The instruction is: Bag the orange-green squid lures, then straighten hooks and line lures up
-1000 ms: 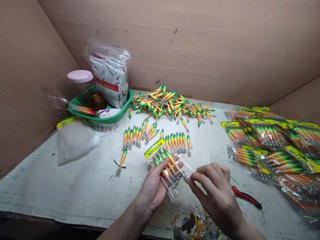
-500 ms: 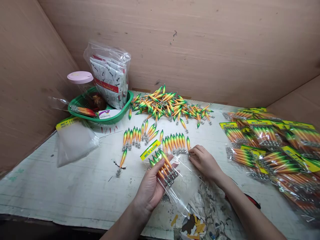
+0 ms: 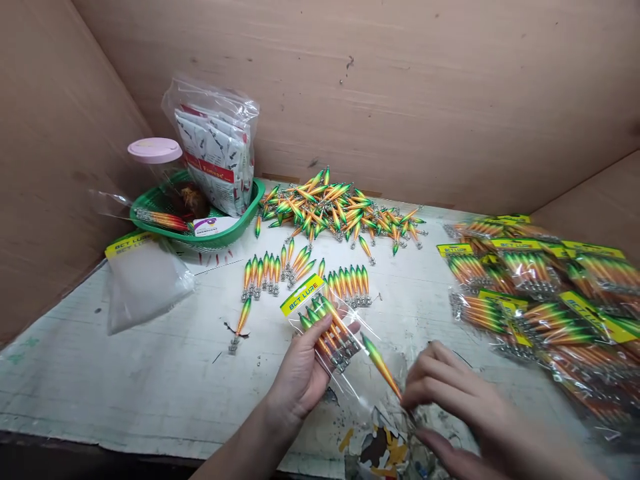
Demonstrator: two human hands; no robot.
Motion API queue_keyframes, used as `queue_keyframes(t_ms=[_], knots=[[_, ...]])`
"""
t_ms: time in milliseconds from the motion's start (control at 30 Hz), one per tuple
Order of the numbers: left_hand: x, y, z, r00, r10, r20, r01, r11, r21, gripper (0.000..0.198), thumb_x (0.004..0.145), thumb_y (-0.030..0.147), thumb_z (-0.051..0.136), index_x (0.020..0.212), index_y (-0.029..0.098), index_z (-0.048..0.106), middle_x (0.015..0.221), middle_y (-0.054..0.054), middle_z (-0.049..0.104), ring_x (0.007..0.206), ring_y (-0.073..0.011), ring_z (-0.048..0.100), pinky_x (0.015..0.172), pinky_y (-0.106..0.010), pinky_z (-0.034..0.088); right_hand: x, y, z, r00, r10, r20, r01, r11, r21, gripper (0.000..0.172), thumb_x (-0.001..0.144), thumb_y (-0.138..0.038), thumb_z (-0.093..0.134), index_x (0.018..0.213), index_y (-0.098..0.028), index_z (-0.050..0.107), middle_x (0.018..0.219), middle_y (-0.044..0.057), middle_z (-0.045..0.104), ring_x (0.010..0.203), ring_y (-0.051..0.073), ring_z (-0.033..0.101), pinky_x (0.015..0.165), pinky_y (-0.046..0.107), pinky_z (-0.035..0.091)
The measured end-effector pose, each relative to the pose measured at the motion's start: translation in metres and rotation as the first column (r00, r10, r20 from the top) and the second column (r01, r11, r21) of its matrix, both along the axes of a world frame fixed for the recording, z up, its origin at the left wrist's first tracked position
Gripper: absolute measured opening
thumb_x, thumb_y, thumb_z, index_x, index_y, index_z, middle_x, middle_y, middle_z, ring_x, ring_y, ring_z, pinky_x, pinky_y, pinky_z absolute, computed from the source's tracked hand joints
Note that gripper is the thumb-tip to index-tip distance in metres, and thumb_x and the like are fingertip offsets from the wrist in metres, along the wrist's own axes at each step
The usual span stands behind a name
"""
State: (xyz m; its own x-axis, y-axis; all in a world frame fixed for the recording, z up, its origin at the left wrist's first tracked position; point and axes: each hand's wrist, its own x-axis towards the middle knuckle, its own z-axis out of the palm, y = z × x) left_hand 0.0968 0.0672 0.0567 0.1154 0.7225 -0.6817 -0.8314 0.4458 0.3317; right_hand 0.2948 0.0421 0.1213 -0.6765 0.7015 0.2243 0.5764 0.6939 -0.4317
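Note:
My left hand (image 3: pixel 300 377) grips a clear plastic bag (image 3: pixel 325 323) with a yellow header card, holding several green-and-orange fishing lures. My right hand (image 3: pixel 450 393) pinches one lure (image 3: pixel 381 365) by its lower end, its green tip pointing into the bag's open mouth. Just beyond the bag lies a row of lures (image 3: pixel 350 285) side by side, with another row (image 3: pixel 273 272) to its left and a single lure (image 3: pixel 243 319) apart. A big loose pile of lures (image 3: pixel 340 210) sits at the back.
Filled lure packets (image 3: pixel 540 293) are heaped on the right. A green basket (image 3: pixel 240 227) at back left holds a pink-lidded jar (image 3: pixel 155 157) and a bag of sachets (image 3: pixel 215 153). Empty bags (image 3: pixel 145 283) lie left. Cardboard walls enclose the table.
My right hand reached to the row of lures, took one from its right end, and brought it back to the bag's mouth. The left hand stayed holding the bag.

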Motion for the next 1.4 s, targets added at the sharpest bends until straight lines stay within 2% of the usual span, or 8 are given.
queue_keyframes(t_ms=[100,300,600,700,867,1000,1233,1400], knots=[[0.003,-0.003,0.001,1.0,-0.007,0.015,0.007,1.0,0.007,0.016,0.086,0.012,0.057,0.097,0.005,0.066,0.093,-0.014,0.074,0.085,-0.0247,0.072,0.082,-0.037,0.058,-0.015,0.008,-0.014,1.0,-0.01,-0.004,0.011,0.989,0.145,0.017,0.087,-0.01,0.053,0.1,-0.018,0.059,0.085,0.005,0.066,0.08,0.018,0.054,0.071,0.03,0.046],[0.0,-0.006,0.002,0.999,0.003,0.034,-0.004,0.999,0.033,0.016,0.087,0.013,0.054,0.095,0.004,0.066,0.084,-0.014,0.074,0.08,-0.0255,0.072,0.081,-0.041,0.058,-0.021,0.006,-0.036,0.988,-0.097,-0.12,0.135,0.916,0.377,0.019,0.085,-0.004,0.054,0.095,-0.017,0.063,0.091,0.01,0.065,0.085,0.022,0.053,0.074,0.035,0.044],[0.004,-0.007,-0.004,0.982,-0.183,-0.044,0.188,0.974,0.127,0.028,0.075,0.014,0.07,0.102,0.008,0.064,0.088,-0.013,0.074,0.077,-0.0237,0.071,0.079,-0.038,0.057,-0.016,0.004,-0.05,0.945,-0.194,-0.263,0.237,0.96,0.146,0.017,0.085,-0.009,0.057,0.098,-0.019,0.059,0.084,0.006,0.056,0.075,0.016,0.056,0.063,0.027,0.049],[0.01,-0.002,-0.009,0.927,-0.367,-0.076,0.374,0.913,0.162,0.029,0.071,0.017,0.074,0.097,0.007,0.065,0.091,-0.014,0.072,0.076,-0.0219,0.07,0.076,-0.035,0.056,-0.009,-0.012,-0.065,0.942,-0.163,-0.292,0.204,0.972,0.115,0.023,0.085,-0.003,0.054,0.1,-0.019,0.06,0.079,0.004,0.054,0.069,0.014,0.055,0.059,0.025,0.048],[0.022,-0.007,-0.022,0.846,-0.518,-0.125,0.532,0.824,0.194,0.042,0.063,0.018,0.08,0.1,0.011,0.061,0.09,-0.009,0.07,0.078,-0.0169,0.066,0.074,-0.027,0.053,0.003,-0.047,-0.105,0.875,-0.333,-0.351,0.385,0.919,0.088,0.023,0.084,0.0,0.054,0.097,-0.018,0.059,0.075,0.004,0.054,0.066,0.014,0.054,0.057,0.025,0.048],[0.018,-0.023,-0.034,0.691,-0.702,-0.172,0.721,0.685,0.103,0.07,0.057,0.018,0.084,0.116,0.017,0.046,0.084,-0.005,0.07,0.069,-0.0177,0.066,0.066,-0.029,0.051,0.006,-0.06,-0.117,0.865,-0.415,-0.281,0.44,0.898,0.03,0.017,0.087,-0.005,0.051,0.088,-0.02,0.059,0.073,0.003,0.053,0.064,0.014,0.054,0.056,0.025,0.047],[0.008,-0.038,-0.043,0.709,-0.652,-0.269,0.699,0.699,0.149,0.074,0.068,0.03,0.076,0.129,0.023,0.035,0.095,-0.004,0.065,0.064,-0.0119,0.062,0.057,-0.022,0.044,-0.014,-0.053,-0.095,0.925,-0.268,-0.269,0.212,0.952,-0.222,0.014,0.089,-0.011,0.051,0.096,-0.02,0.059,0.081,0.004,0.058,0.075,0.016,0.058,0.065,0.025,0.05],[0.006,-0.04,-0.036,0.708,-0.634,-0.312,0.697,0.699,0.162,0.071,0.073,0.023,0.069,0.134,0.024,0.033,0.09,-0.001,0.062,0.063,-0.0089,0.055,0.052,-0.017,0.037,-0.033,-0.047,-0.099,0.964,-0.213,-0.159,0.163,0.946,-0.281,0.011,0.084,-0.01,0.056,0.085,-0.02,0.059,0.08,0.003,0.058,0.074,0.016,0.057,0.062,0.025,0.049]])
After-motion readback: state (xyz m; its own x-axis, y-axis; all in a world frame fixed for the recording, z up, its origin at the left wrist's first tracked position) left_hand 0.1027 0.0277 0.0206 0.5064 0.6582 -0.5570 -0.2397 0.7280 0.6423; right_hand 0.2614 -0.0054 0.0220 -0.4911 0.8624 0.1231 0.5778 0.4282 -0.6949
